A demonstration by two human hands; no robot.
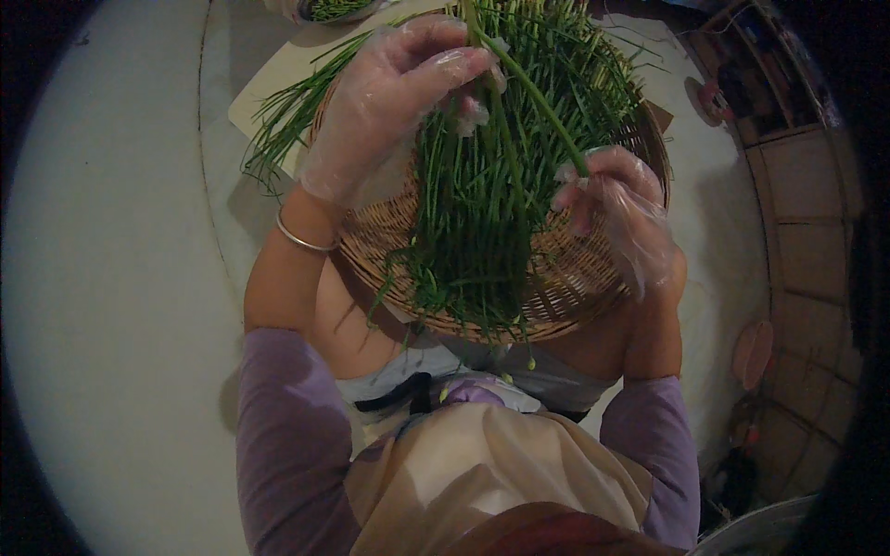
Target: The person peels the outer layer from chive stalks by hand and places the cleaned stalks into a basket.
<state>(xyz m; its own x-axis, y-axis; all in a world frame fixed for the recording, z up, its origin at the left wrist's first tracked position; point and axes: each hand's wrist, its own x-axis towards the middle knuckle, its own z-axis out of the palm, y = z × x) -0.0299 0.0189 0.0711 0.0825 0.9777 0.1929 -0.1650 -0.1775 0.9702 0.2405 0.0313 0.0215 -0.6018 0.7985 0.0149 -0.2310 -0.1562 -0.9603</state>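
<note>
A round wicker basket [580, 295] sits before me at my knees, heaped with long green stalks [473, 222] that look like flowering garlic chives. Both hands wear clear plastic gloves. My left hand [400, 94], over the basket's upper left side, pinches several stalks near their upper ends. One green stalk [542, 104] slants from there down to my right hand [619, 198], whose fingertips grip its lower end above the right rim. Some tips with small pale buds hang over the near rim toward my lap.
Another bunch of green stalks [299, 115] spreads past the basket's left rim over a pale board [261, 83]. A container of cut greens [337, 8] stands at the top edge. To the right are a pink oval object [752, 354] and a tiled surface [806, 257].
</note>
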